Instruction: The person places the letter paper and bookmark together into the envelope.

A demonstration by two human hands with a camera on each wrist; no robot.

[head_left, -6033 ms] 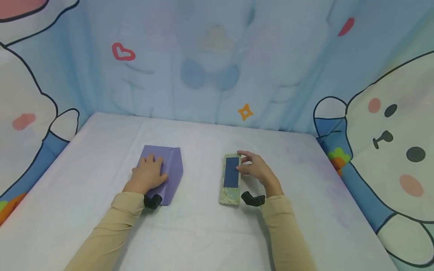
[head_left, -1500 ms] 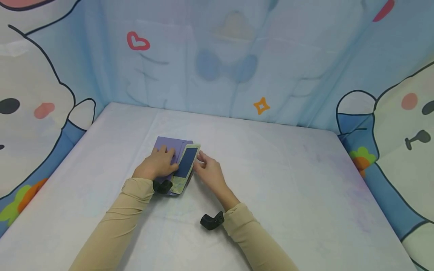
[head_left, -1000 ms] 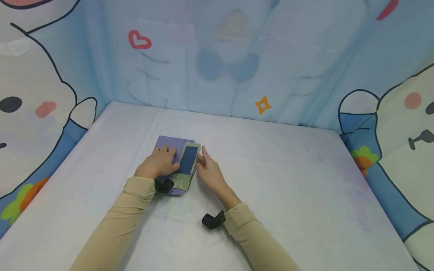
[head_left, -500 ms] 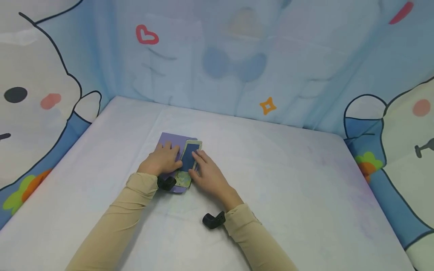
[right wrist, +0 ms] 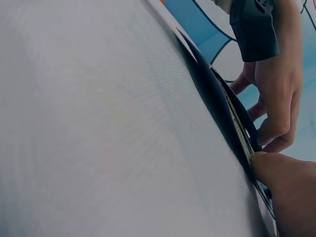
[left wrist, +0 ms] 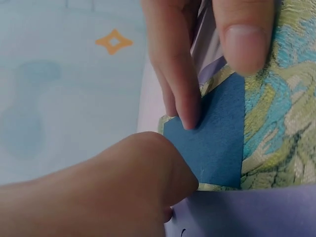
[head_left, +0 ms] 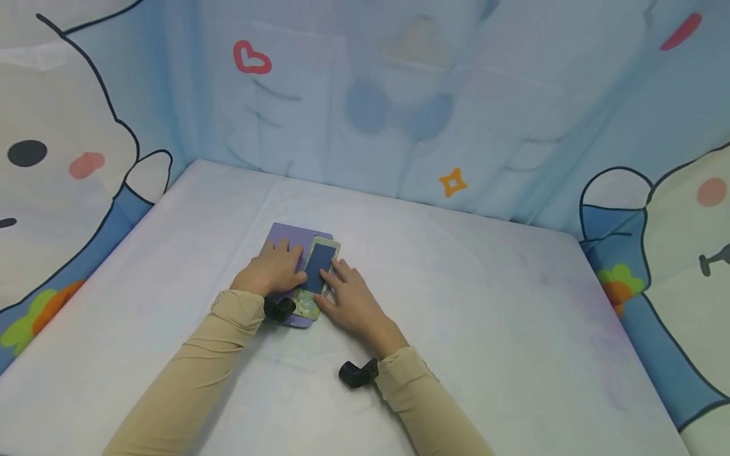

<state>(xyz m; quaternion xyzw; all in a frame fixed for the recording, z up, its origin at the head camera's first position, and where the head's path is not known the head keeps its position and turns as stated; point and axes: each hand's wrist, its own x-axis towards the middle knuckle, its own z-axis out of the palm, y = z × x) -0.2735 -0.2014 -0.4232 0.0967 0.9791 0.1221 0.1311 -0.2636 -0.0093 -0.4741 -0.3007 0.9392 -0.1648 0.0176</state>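
Observation:
A flat, creased purple paper piece (head_left: pixel 299 232) lies on the white table. Over its right part rests a slim brocade-patterned piece (head_left: pixel 320 266) in green and gold, with a dark blue panel. My left hand (head_left: pixel 269 267) presses on the purple paper with fingers spread, its thumb at the brocade's left edge. My right hand (head_left: pixel 355 301) touches the brocade piece's right side, two fingertips on the blue panel. From the left wrist, a purple strip (left wrist: pixel 261 207) borders the brocade. In the right wrist view, a greenish edge (right wrist: pixel 238 126) shows between parted dark layers.
The white tablecloth (head_left: pixel 485 316) spreads around both hands. A light blue curtain (head_left: pixel 319 114) with cartoon figures hangs along the table's back and sides. Black wrist cameras sit on the left wrist (head_left: pixel 279 309) and right wrist (head_left: pixel 358 373).
The brocade piece, first apart on the right, has come left onto the purple paper with my right hand. Lately my right fingers have shifted from its edge onto its face; my left hand stays put.

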